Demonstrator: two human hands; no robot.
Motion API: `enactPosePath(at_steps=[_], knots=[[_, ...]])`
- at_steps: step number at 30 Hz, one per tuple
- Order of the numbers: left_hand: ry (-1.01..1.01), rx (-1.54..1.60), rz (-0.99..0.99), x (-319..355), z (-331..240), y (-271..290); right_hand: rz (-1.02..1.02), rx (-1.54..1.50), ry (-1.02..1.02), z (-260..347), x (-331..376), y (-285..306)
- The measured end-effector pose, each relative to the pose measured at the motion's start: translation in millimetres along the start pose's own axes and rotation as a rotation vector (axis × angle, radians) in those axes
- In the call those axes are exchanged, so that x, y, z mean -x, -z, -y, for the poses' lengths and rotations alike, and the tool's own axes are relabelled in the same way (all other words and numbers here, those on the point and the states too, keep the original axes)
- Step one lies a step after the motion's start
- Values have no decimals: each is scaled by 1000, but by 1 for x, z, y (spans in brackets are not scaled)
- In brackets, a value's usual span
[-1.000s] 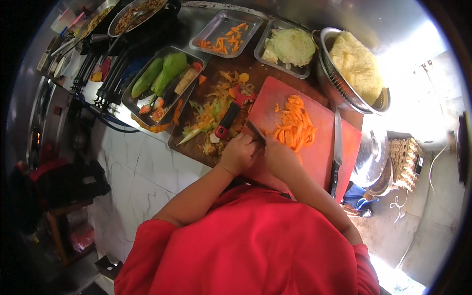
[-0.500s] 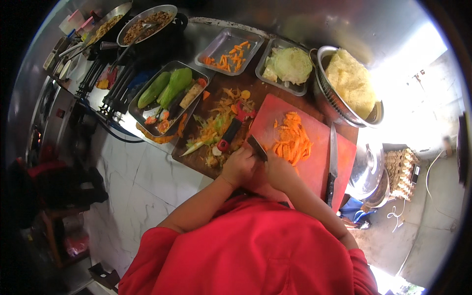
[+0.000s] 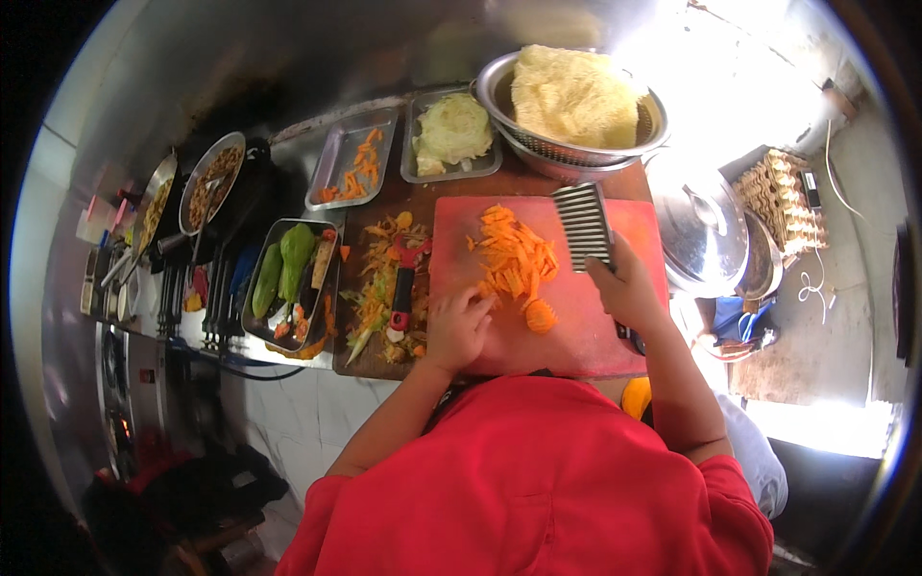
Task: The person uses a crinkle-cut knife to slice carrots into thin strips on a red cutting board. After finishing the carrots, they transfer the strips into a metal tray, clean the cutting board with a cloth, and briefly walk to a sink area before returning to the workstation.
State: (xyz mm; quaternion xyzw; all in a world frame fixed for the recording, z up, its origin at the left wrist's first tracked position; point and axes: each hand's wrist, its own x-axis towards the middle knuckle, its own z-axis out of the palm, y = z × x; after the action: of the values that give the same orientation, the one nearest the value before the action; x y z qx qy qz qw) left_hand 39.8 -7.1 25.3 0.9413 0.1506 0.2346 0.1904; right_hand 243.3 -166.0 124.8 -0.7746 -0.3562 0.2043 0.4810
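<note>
In my right hand point(image 3: 629, 283) is a crinkle cutter point(image 3: 583, 226), its wavy metal blade raised over the right part of the red cutting board point(image 3: 595, 331). My left hand point(image 3: 459, 329) rests at the board's left edge with fingers apart, the fingertips close to the cut carrots. A heap of orange carrot sticks point(image 3: 514, 252) lies in the middle of the board. Just below it sits a ridged carrot piece point(image 3: 541, 316). Under my right hand a dark knife handle point(image 3: 629, 338) shows; the rest of that knife is mostly hidden.
Left of the board, a red and black peeler point(image 3: 404, 288) lies among peelings. Behind stand a tray of carrot sticks point(image 3: 312, 182), a cabbage tray point(image 3: 406, 158) and a colander point(image 3: 495, 91) with yellow noodles. A green-vegetable tray point(image 3: 252, 322) stands left, a pot lid point(image 3: 696, 226) right.
My hands, close together before, are now apart. The right hand has lifted the crinkle cutter and moved right; the left is now beside the carrots. The view has turned.
</note>
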Motion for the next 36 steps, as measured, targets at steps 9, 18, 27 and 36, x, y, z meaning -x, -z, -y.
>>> enactPosePath(at_steps=[9, 18, 27, 36], knots=[[-199, -19, 338, -33, -62, -24, 6, -82, -188, -13, 61, 28], [-110, 43, 405, -38, -56, -31, 6, -38, -113, -8, 68, 27], [303, 623, -6, 15, -21, -14, 152, 120, -159, -8, 69, 22], [401, 191, 316, 18, -12, 44, 489, 465, -62, -20, 37, -83]])
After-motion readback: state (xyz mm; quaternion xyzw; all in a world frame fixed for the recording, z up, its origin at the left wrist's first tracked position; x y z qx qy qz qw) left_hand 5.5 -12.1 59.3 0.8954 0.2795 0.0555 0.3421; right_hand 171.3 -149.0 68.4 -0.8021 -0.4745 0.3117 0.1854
